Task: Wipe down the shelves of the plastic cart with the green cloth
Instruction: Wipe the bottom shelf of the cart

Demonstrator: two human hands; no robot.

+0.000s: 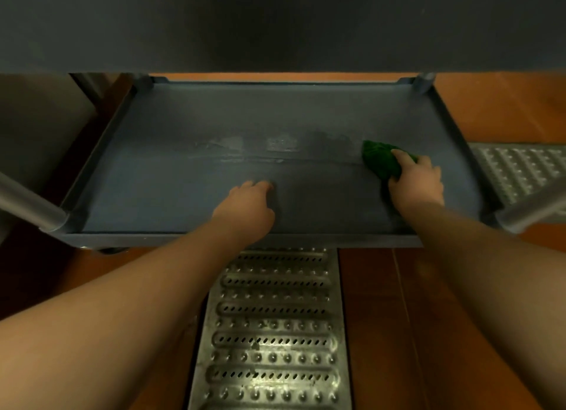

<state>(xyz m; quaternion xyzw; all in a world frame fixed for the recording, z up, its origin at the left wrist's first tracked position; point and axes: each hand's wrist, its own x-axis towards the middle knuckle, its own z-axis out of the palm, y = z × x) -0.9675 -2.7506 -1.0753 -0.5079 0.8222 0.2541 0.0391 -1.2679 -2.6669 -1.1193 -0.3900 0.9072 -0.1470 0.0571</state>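
Observation:
The grey plastic cart's lower shelf (190, 177) fills the middle of the head view, with a raised rim all round. A wet streak and pale smears run across its middle. My right hand (418, 180) presses a bunched green cloth (379, 160) onto the shelf near its right side. My left hand (248, 204) rests on the shelf near the front centre, fingers curled under, holding nothing. The dark underside of the upper shelf (275, 23) hangs above and hides everything beyond it.
Grey posts stand at the shelf corners, front left (33, 209) and front right (526, 216). A perforated metal floor drain grate (272, 327) lies under my arms, and a second grate (520, 170) lies to the right. Orange-brown floor tiles surround the cart.

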